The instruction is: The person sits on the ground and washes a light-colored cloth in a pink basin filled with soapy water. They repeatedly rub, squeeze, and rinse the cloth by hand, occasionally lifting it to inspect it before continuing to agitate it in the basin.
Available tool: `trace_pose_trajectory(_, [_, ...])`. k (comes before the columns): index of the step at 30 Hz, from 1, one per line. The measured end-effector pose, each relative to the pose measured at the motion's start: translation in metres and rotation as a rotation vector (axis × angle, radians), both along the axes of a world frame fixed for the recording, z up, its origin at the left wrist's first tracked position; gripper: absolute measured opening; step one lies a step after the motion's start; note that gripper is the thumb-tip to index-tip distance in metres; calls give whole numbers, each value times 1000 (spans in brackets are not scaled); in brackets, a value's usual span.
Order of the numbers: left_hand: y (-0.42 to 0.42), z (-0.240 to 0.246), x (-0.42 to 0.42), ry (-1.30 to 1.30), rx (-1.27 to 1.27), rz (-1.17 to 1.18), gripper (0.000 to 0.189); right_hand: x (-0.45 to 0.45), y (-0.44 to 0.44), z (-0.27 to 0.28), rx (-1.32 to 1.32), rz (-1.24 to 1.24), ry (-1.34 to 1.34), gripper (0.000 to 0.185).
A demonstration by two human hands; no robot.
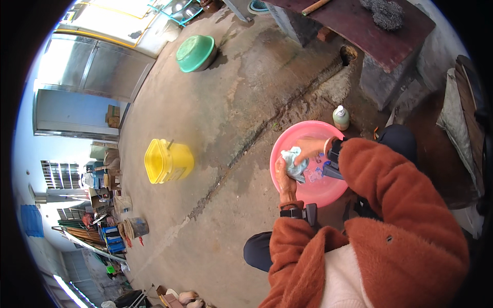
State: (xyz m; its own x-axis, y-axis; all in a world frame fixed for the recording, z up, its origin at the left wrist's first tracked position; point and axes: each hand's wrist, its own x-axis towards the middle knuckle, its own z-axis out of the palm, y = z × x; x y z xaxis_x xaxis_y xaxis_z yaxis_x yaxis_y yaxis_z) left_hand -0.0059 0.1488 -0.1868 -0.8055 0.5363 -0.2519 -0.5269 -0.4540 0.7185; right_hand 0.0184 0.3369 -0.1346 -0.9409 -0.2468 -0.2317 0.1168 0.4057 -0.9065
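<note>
Over a pink plastic basin [275, 181] on the concrete floor, both hands hold a wet-looking, crumpled light-blue cloth [295, 164]. My left hand [285, 181] grips it from the near-left side, and its skin looks wet. From the far side my right hand [310, 149] presses on the bunched fabric, with part of its fingers hidden. A printed pattern in blue and purple [316, 175] shows on the basin's bottom. Just beyond the rim stands a pump bottle [341, 118] with a white top.
A yellow bucket [169, 161] stands to the left, and a green basin [197, 54] lies farther off. A drain groove [246, 148] crosses the floor towards a hole [348, 55]. At upper right, a dark red slab [346, 27] bears steel-wool scrubbers [387, 15].
</note>
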Motion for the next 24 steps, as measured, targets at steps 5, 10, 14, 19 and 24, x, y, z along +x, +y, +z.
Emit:
trace_pose_trajectory(5, [-1, -6, 12, 266, -502, -397, 31, -15, -11, -2, -760, -518, -104, 18])
trace_pose_trajectory(10, [4, -27, 7, 122, -108, -146, 40, -25, 3, -38, -854, -708, -103, 21])
trace_pose_trajectory(14, [1, -25, 2, -285, 220, 6, 49, -21, -9, -29, -594, -772, 66, 17])
trace_pose_trajectory(19, [-11, -20, 18, -95, 102, -147, 49, 6, -87, 7, 194, -198, 281, 27])
trace_pose_trajectory(24, [-14, -41, 42, 59, -262, -201, 45, 10, -73, -2, 441, -375, 348, 27])
